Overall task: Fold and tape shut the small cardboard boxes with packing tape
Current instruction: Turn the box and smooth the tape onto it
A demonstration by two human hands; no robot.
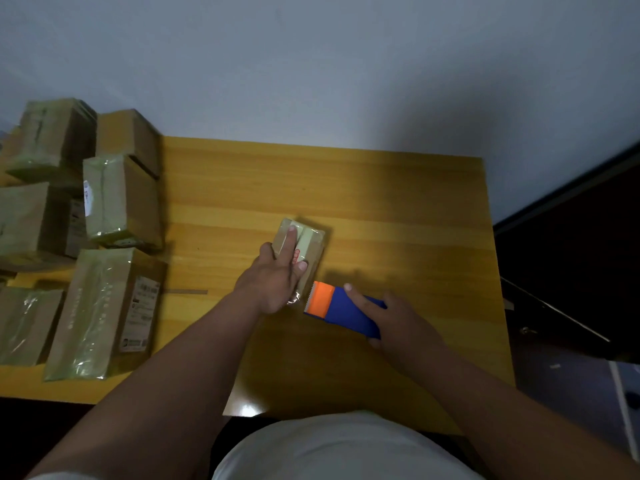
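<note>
Your left hand (273,282) presses straight fingers on the small cardboard box (304,251); your right hand (394,317) grips the tape dispenser (341,308) beside it.

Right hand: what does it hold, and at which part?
The right hand grips the tape dispenser by its blue body, index finger along the top.

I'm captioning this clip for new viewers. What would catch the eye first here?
The blue and orange tape dispenser gripped by the right hand at the centre of the yellow wooden table. Just left, the left hand presses the small brown cardboard box. Taped brown parcels pile at the left edge.
</note>
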